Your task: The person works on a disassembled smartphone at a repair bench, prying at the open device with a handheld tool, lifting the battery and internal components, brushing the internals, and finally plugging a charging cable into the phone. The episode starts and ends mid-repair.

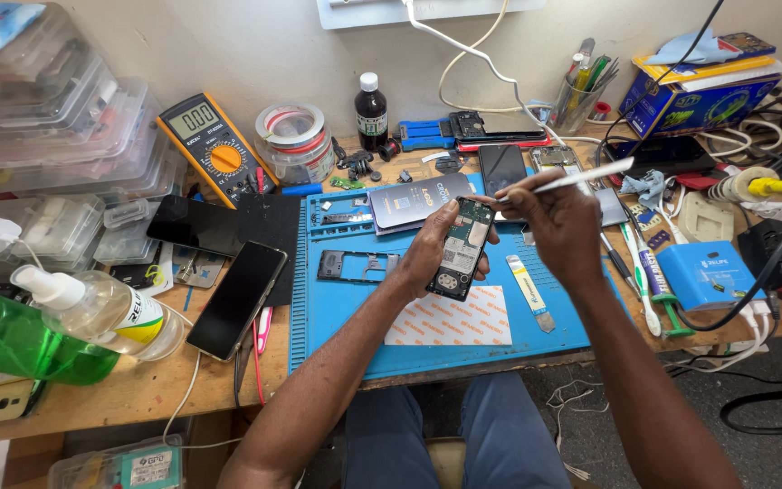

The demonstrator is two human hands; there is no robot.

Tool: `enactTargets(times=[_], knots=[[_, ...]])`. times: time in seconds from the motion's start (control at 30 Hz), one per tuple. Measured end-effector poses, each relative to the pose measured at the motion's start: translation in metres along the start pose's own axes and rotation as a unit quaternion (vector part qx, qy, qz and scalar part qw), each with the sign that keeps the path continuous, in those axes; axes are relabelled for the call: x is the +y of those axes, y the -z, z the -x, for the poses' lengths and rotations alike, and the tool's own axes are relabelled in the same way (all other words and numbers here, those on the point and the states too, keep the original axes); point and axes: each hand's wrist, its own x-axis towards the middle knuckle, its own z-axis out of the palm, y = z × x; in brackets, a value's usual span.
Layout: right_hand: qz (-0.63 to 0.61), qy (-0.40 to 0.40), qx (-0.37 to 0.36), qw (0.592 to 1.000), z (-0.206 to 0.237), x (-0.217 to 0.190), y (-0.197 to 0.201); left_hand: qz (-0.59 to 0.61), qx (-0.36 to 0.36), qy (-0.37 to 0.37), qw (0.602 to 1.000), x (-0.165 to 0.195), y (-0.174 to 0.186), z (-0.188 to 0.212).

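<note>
Above the blue mat [355, 317] at the middle of the table [138, 389], the left hand [432, 249] is wrapped round an opened phone [461, 249], back cover off and board showing, held nearly upright with its long axis running from the person's lap toward the wall, tilted slightly right at the top. The right hand [558, 217] is closed in a pen grip on a thin white tool [572, 177], whose shaft points up and right while its tip comes in at the phone's top right corner, touching or just short of it; which, I cannot tell. So the phone lies just left of the right hand, and nothing stands between them. Under the hands, on the mat, lie a white sheet with orange print [450, 319], a flat pry tool [529, 292] and a loose phone frame [355, 265]. A dark box [414, 201] sits just behind the phone. Left of the mat rest a black phone [237, 299], face up, and a yellow multimeter [214, 145]; farther left are a green bottle [20, 344] and a clear spray bottle [110, 312]. To the right lie toothbrushes [640, 272] and a small blue device [706, 276].
</note>
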Motion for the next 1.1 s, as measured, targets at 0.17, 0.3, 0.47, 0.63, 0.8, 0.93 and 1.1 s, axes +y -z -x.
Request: enactTargets(times=[0.17,0.3,0.47,0.63,0.8,0.93,1.1], knots=[[-0.144,-0.15,-0.009,0.978,-0.018,0.001,0.015,-0.027,-0.023,0.001,0.999,0.005,-0.002,0.003],[-0.149,-0.139,-0.024,0.979,-0.016,0.0,0.017,-0.033,-0.023,0.009,0.999,0.002,-0.004,0.003],[0.013,0.136,-0.003,0.991,0.012,0.0,0.0,0.086,-0.04,0.002,0.996,-0.004,0.004,0.0],[-0.01,0.134,-0.007,0.991,0.006,-0.002,-0.008,0.105,-0.028,0.005,0.994,-0.011,0.01,-0.001],[0.053,0.102,-0.035,0.993,-0.005,-0.013,-0.011,0.119,-0.038,0.032,0.992,-0.014,0.01,-0.001],[0.114,0.105,-0.047,0.987,-0.007,-0.022,-0.012,0.11,-0.04,0.023,0.993,-0.014,0.01,-0.001],[0.127,0.117,-0.066,0.983,-0.011,-0.025,-0.01,0.099,-0.034,0.026,0.994,-0.013,0.009,0.0]])
